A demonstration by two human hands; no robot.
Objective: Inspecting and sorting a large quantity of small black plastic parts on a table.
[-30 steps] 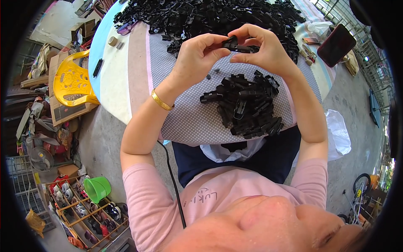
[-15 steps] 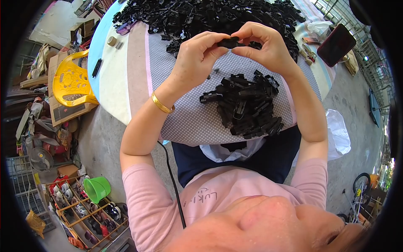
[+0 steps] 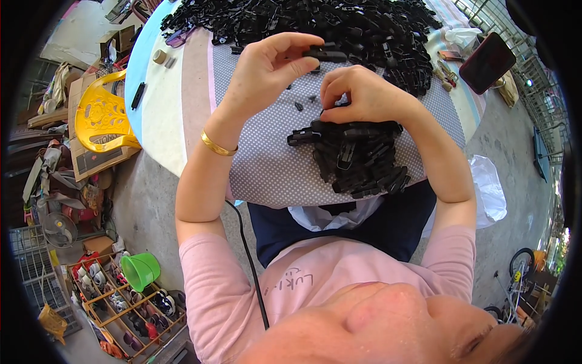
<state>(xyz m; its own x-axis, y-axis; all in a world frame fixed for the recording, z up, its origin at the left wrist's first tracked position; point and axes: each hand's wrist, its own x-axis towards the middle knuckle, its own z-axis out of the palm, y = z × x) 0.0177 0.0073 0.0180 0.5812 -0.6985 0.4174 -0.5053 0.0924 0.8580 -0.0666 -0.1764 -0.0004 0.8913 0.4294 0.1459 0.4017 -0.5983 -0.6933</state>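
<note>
My left hand (image 3: 267,71) pinches a slim black plastic part (image 3: 330,54) between thumb and fingers, held over the near edge of a large heap of black plastic parts (image 3: 267,21). Closer to me, my right hand (image 3: 364,96) is closed in a pinch at the far edge of a smaller pile of black plastic parts (image 3: 357,155). Something dark shows by its fingertips, but I cannot make out what it is. Small black bits (image 3: 298,106) lie on the dotted tablecloth (image 3: 260,176) between the hands.
At the table's right stands a dark phone (image 3: 487,63) near a clear plastic bag (image 3: 462,37). On the left lie a single black part (image 3: 138,96) and a small round tan container (image 3: 159,57). A yellow chair (image 3: 100,115) is beside the table; a black cord (image 3: 245,242) hangs near my left arm.
My hands have come apart. The left keeps the black part and has shifted slightly left and away; the right has moved left and nearer to me, down to the smaller pile.
</note>
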